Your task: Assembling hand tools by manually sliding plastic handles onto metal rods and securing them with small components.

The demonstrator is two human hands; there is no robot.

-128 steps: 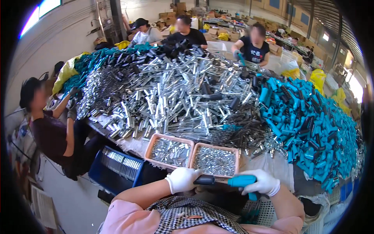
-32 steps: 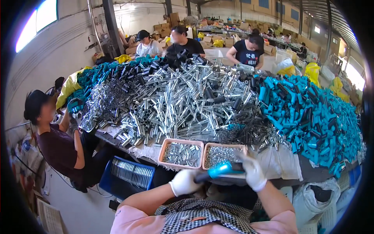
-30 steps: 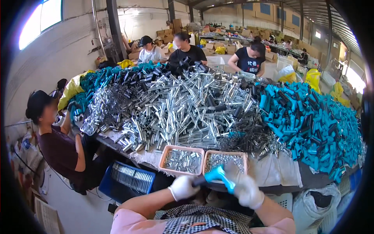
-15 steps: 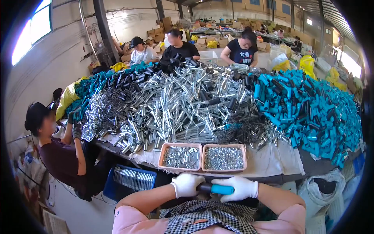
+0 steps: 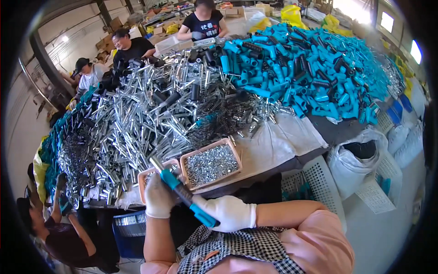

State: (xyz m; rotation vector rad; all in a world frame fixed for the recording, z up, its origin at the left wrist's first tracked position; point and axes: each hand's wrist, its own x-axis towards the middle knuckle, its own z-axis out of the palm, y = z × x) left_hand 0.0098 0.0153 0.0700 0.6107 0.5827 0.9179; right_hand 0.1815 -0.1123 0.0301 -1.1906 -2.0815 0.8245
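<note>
Daylight enters at the upper right, where the windows [image 5: 415, 51] burn out to white. Metal tubes [image 5: 130, 114] glint brightly; deep shade lies under the table [image 5: 334, 132]. Straight edges bend toward the black, rounded rim, and distant detail looks soft.

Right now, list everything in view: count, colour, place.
Table: one, dark, centre
Metal tubes: many, silver, centre
Curved parts: many, mostly teal, heaped right
Springs: many, dark, between heaps
Trays: two, pink, table's near edge
Crate: one, blue, lower left
Baskets: several, white, lower right
Open sack: one, white, right
Bags: several, yellow, around table
Co-workers: four, dark or white tops, around table
Handle: one, teal and black, in hands
Left hand: one, white glove, handle's upper end
Right hand: one, white glove, lower end
</note>
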